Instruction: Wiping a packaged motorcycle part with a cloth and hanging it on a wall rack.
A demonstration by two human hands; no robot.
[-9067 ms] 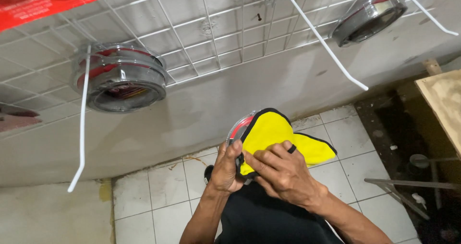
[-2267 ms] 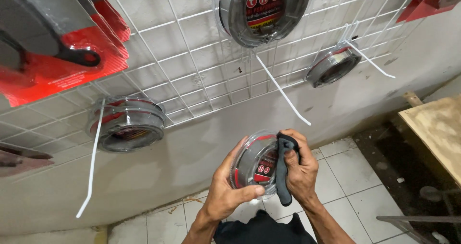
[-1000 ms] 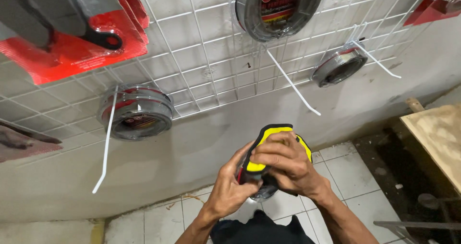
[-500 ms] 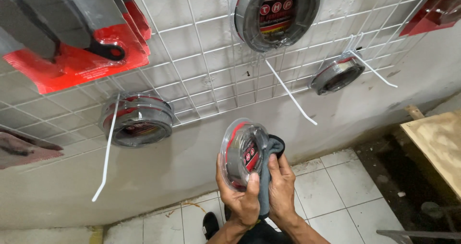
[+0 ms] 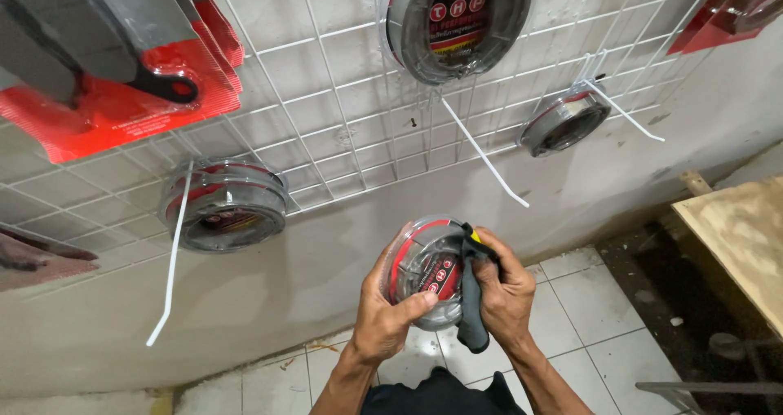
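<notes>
Round clear-plastic pack (image 5: 426,270) with red-and-grey insert is being held in mid-air below the white wire grid (image 5: 342,113), left hand (image 5: 382,321) fingers clenching its lower rim, right hand (image 5: 506,292) fingers gripping a bunched grey cloth (image 5: 471,317) against its right side, above the tiled floor (image 5: 587,317).

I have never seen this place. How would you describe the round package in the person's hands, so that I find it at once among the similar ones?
Start at the white wire grid on the wall, where similar packs hang on hooks. Below it, over the tiled floor, the left hand and right hand hold the round clear plastic pack. It alone hangs on no hook, and a grey cloth presses against its right side.
</notes>
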